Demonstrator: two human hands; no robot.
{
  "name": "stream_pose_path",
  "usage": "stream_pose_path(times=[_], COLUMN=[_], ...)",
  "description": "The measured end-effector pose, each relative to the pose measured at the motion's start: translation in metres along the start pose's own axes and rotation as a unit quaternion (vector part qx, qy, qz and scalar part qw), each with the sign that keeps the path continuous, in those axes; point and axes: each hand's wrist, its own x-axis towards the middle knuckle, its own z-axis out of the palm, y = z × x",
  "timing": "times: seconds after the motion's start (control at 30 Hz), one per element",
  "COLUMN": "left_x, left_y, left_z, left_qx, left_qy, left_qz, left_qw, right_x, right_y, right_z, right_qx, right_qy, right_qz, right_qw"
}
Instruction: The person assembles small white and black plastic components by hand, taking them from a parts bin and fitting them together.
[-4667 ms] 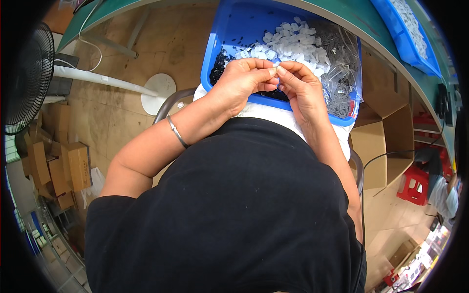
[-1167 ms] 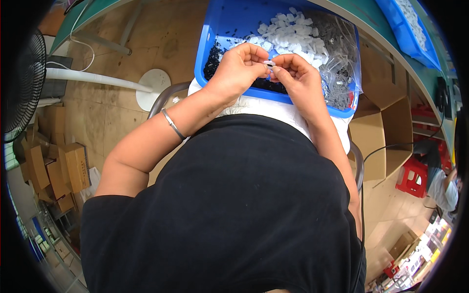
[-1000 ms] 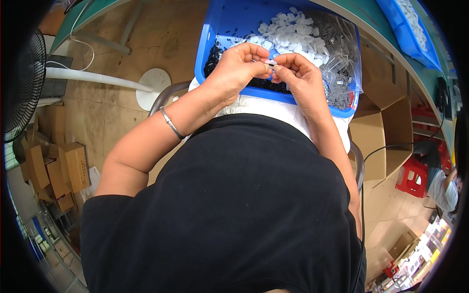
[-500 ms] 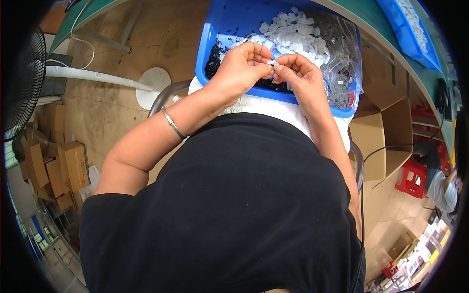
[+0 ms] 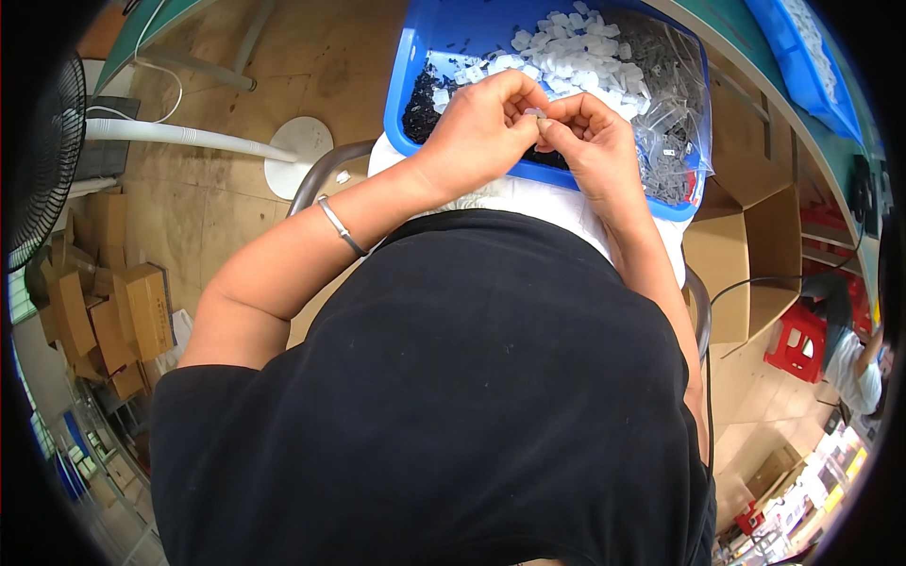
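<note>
My left hand and my right hand meet over the front of a blue plastic tub. Pinched between their fingertips is a small whitish plastic piece, mostly covered by the fingers. Both hands are closed on it, thumbs and forefingers almost touching. Behind them in the tub lies a heap of translucent white plastic pieces. Small black parts are strewn at the tub's left side and under my hands. On the right are grey pieces and a clear plastic bag.
A green table curves behind the tub and holds another blue bin. To the right stands an open cardboard box, with a red stool and a person beyond. A fan and stacked cartons are at left.
Both hands have shifted slightly right and up in the picture, still pinching the small piece together. The tub also appears slightly farther right.
</note>
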Motion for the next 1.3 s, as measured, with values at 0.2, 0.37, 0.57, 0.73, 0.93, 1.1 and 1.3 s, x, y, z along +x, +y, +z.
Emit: stream_pose_path(times=[0.2, 0.37, 0.57, 0.73, 0.93, 1.1, 1.3], left_x=[0.011, 0.015, 0.014, 0.015, 0.013, 0.010, 0.005], left_y=[-0.014, -0.012, -0.010, -0.016, -0.014, -0.009, -0.006], left_z=[-0.004, -0.015, -0.015, -0.015, -0.013, -0.011, -0.007], left_qx=[-0.060, -0.140, -0.165, -0.220, -0.211, -0.200, -0.187], left_qy=[0.012, -0.026, -0.049, -0.053, -0.042, -0.049, -0.054], left_qz=[-0.022, -0.077, -0.096, -0.119, -0.131, -0.117, -0.150], left_qw=[0.998, 0.987, 0.980, 0.967, 0.968, 0.971, 0.969], right_x=[0.000, 0.001, -0.012, -0.027, -0.024, -0.020, -0.017], right_y=[0.003, -0.023, -0.040, -0.050, -0.054, -0.030, -0.015], right_z=[0.008, -0.033, -0.068, -0.085, -0.113, -0.105, -0.096], right_qx=[-0.027, -0.051, -0.228, -0.428, -0.503, -0.585, -0.619], right_qy=[0.024, 0.066, 0.094, 0.051, 0.177, 0.144, 0.153], right_qz=[-0.046, -0.123, -0.065, -0.012, 0.041, 0.042, 0.009], right_qw=[0.998, 0.989, 0.967, 0.902, 0.845, 0.797, 0.771])
